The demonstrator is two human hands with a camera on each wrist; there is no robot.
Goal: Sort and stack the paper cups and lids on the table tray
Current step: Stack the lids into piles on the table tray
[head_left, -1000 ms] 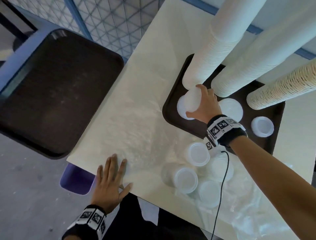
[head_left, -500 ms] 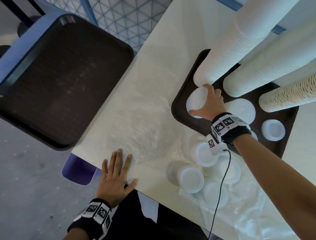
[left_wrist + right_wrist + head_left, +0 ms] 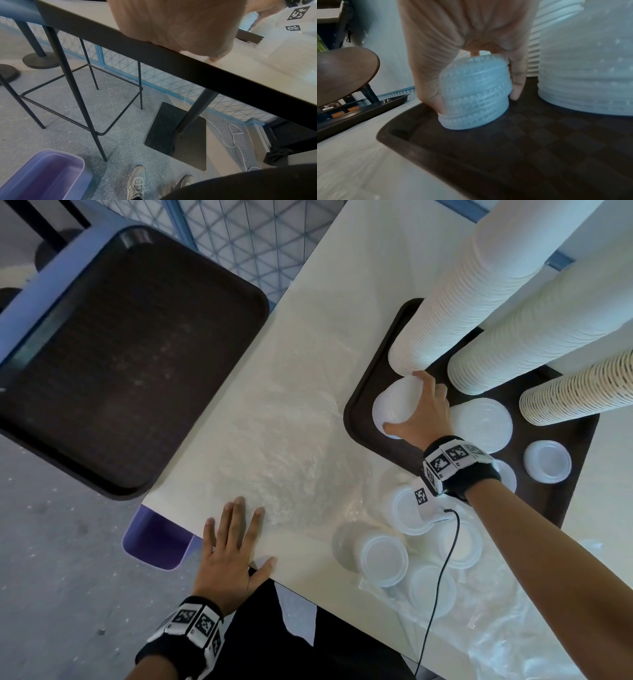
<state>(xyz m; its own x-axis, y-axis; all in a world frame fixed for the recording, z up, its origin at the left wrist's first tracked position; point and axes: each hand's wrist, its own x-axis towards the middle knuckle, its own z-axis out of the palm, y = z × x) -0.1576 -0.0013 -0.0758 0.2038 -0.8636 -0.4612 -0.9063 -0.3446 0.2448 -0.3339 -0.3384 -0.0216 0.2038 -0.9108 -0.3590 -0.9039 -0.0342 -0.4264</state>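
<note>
Table (image 3: 301,378): a pale tabletop seen from above, with crinkled clear plastic wrap (image 3: 513,642) lying on its near right part.
Empty tray (image 3: 113,357): a large dark tray off the table's left side, well apart from the work.
Table tray (image 3: 363,419): a dark brown tray on the far right of the table, holding everything sorted so far.
Cup stacks: three tall columns stand on the tray's far side — two of white cups (image 3: 455,289) (image 3: 534,330) and one of ribbed, patterned cups (image 3: 582,388) at the right.
Purple bin (image 3: 41,174): on the floor below the table's near left corner.
Lid stack (image 3: 475,93): a short stack of translucent lids standing on the tray near its front left corner, just in front of the leftmost cup column.
Other lids on the tray: one wide stack (image 3: 483,422) just right of the held one, and a small one (image 3: 547,461) farther right.
Loose lids (image 3: 383,559): several on the table near the plastic wrap, outside the tray.
Right hand (image 3: 423,412): reaches over the tray — fingers and thumb (image 3: 429,86) curl around the lid stack from above, gripping its sides.
Left hand (image 3: 229,553): lies flat on the table's near edge, fingers straight and slightly spread, holding nothing.
</note>
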